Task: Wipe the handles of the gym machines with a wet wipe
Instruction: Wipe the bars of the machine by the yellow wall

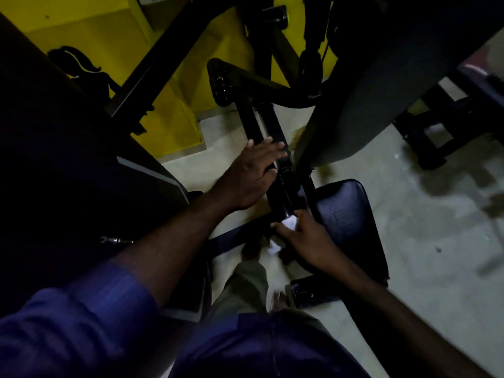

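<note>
Leaning over a dim gym machine, a person pressed a white wipe [289,222] to the near end of a black bar [283,192] with the right hand [305,237]. Its fingers and thumb were curled round the crumpled wipe, and a loose corner hung below toward the floor [409,241]. The left hand [253,173] lay flat farther up the same bar, fingers straight and spread, gripping nothing and apparently bracing.

The bar's long axis ran away from the person, from the wipe, past the left hand and on toward the yellow wall [177,115]. Most of the length open to a stroke therefore lay ahead of the right hand, not to either side of it. The right hand was the nearer to the person and the only one with the wipe. The left hand sat across the likely path, so a stroke up the bar would probably call for it to lift or shift. A dark pad [346,219] lay just beside the right hand on its outer side. Whether this bar was a handle proper could not be told in the gloom.
</note>
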`<state>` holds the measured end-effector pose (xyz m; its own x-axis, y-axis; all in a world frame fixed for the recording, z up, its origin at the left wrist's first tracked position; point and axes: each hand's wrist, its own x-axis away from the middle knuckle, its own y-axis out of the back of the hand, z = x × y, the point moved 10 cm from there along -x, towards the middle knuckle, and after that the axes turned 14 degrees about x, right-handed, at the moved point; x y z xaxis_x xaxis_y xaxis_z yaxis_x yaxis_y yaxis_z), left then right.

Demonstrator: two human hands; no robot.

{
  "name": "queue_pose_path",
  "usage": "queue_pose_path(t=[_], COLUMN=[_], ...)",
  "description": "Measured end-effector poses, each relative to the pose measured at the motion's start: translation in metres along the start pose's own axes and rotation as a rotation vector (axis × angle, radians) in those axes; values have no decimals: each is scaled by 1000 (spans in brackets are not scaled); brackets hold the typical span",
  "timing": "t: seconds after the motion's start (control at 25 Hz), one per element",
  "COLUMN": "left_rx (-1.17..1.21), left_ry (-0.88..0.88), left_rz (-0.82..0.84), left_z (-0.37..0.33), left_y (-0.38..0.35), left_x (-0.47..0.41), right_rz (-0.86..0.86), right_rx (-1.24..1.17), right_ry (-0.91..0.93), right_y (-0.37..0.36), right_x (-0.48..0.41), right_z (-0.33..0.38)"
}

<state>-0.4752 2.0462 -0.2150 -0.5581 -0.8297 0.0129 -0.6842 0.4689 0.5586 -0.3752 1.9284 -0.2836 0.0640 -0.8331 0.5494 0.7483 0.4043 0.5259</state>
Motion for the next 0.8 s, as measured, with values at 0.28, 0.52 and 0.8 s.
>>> queue_pose_path(t=[0.28, 0.52, 0.8], left_rx=[-313, -461, -576], left_ry=[-122, -172, -278], left_rz=[57, 75, 88], left_z=[-6, -18, -17], left_y=[-42, -45, -50], left_x=[-13, -9, -14], right_rz=[46, -926, -854], right_rx=[-1844, -448, -1336], right_ry=[-324, 83, -449], right_y=[-37, 9, -41], right_x=[23, 56, 1], right_z=[20, 23, -38])
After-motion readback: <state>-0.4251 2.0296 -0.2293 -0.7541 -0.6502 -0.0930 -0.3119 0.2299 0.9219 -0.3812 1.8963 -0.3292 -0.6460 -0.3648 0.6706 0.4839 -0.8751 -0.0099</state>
